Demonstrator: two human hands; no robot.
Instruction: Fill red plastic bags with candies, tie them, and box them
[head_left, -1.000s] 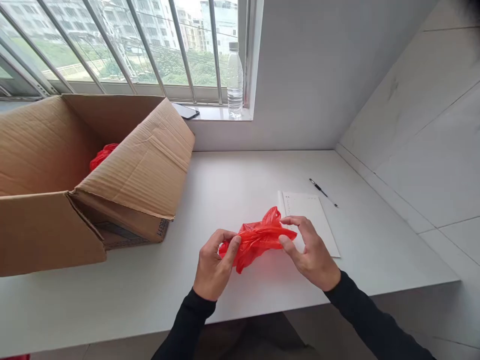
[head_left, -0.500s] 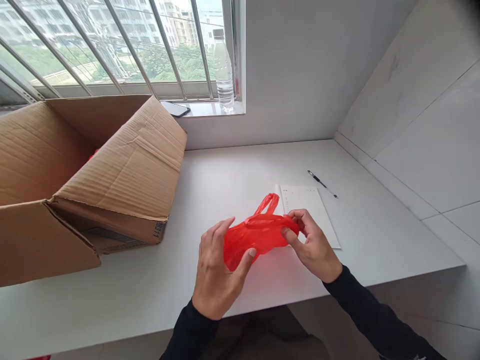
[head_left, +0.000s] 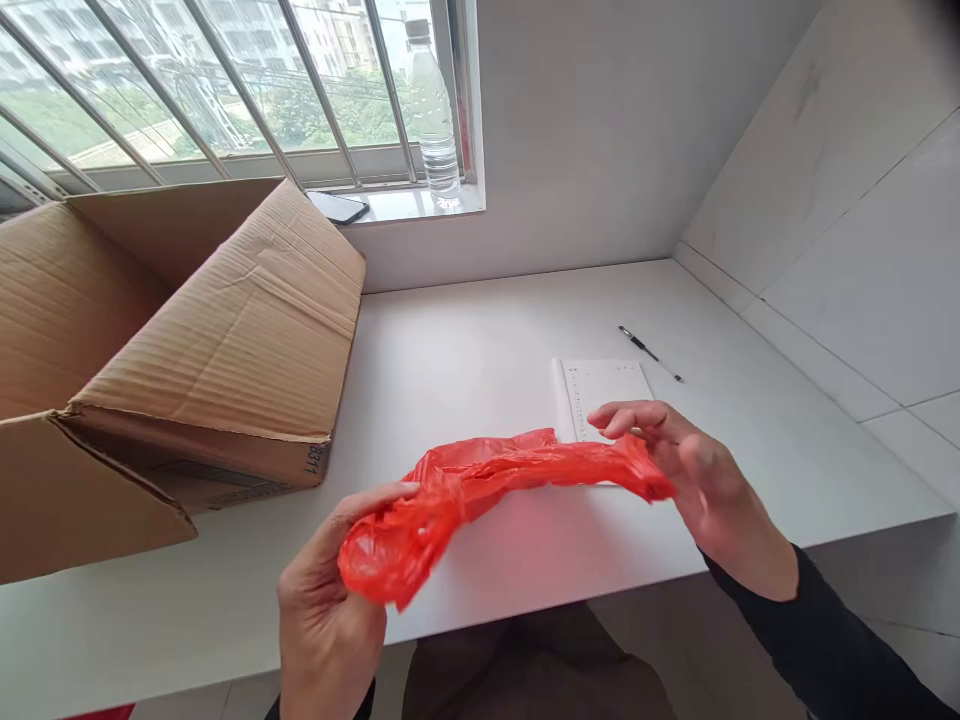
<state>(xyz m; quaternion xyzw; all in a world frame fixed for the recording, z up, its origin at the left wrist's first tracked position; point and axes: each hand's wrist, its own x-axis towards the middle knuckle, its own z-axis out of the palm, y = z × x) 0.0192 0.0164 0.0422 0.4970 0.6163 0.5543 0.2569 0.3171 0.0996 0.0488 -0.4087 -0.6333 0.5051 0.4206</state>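
Observation:
A thin red plastic bag point(head_left: 495, 470) stretches sideways above the front part of the white table, pulled out long and crumpled. My left hand point(head_left: 334, 590) grips its left end, the thumb on top and the bunched plastic bulging out past the fingers. At the bag's other end is my right hand point(head_left: 697, 480), slightly blurred, with thumb and fingers apart; the plastic lies against or just in front of the fingers, and I cannot tell which. Behind the bag and the right fingers, a white notebook point(head_left: 600, 378) is partly covered.
A large open cardboard box point(head_left: 240, 330) stands on the table at left, its flaps spread. A black pen point(head_left: 649, 353) lies beyond the notebook. On the sill of the barred window are a clear water bottle point(head_left: 435, 120) and a phone point(head_left: 339, 207). Walls bound the table behind and right.
The bag has gone from a short rounded shape to a long stretched one. My left hand has moved left and closed on its end; my right hand has shifted right and its fingers have parted.

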